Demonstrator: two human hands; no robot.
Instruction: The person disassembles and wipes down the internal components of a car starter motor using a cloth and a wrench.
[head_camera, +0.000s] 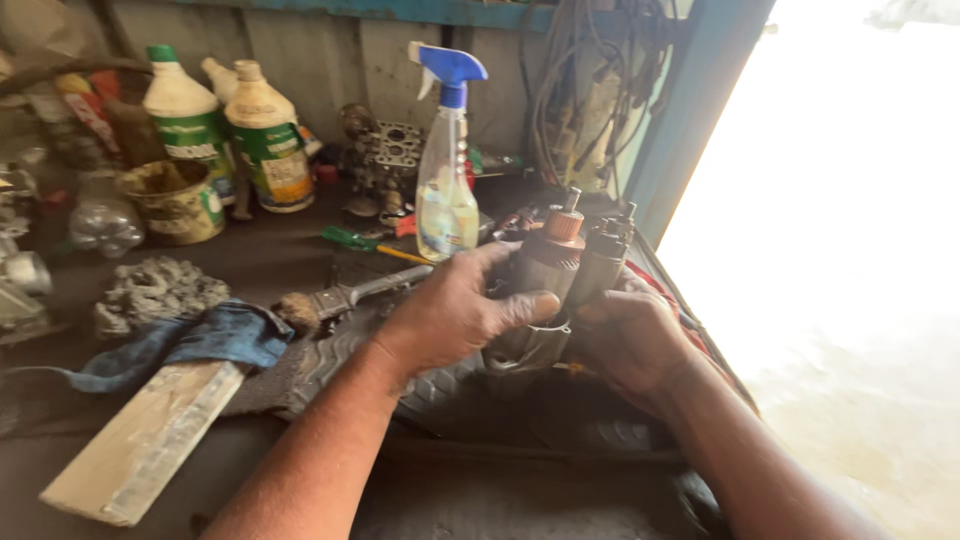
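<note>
Two hands on one item: I see my left hand (455, 315) and right hand (630, 335) both wrapped around a starter motor (548, 275), a grimy metal cylinder with a copper-coloured end piece, standing roughly upright near the right edge of the tabletop (280, 255). Left-hand fingers (525, 305) curl across the front of the casing; right-hand fingers close around the darker cylinder on its right side. The motor's lower end rests on a piece of black tyre tread (440, 395) spread over the front of the tabletop.

Items to the left of the hands, front to back:
- wooden block (145, 445), pale, lying slantwise at the front left corner;
- blue rag (185, 340), crumpled, touching the block's upper end;
- brush (330, 300) with a metal handle, just beside the left hand;
- grey lump of greasy waste (155, 290), behind the rag;
- open tin (178, 200), dirty inside;
- two white bottles (230, 135) with green labels at the back edge.

Items behind the hands:
- spray bottle (447, 170), clear with a blue trigger head, upright;
- green-handled screwdriver (370, 243), lying flat beside it;
- metal engine part (385, 160) against the back wall;
- bundle of cables (590, 90) hanging at the back right corner.
</note>
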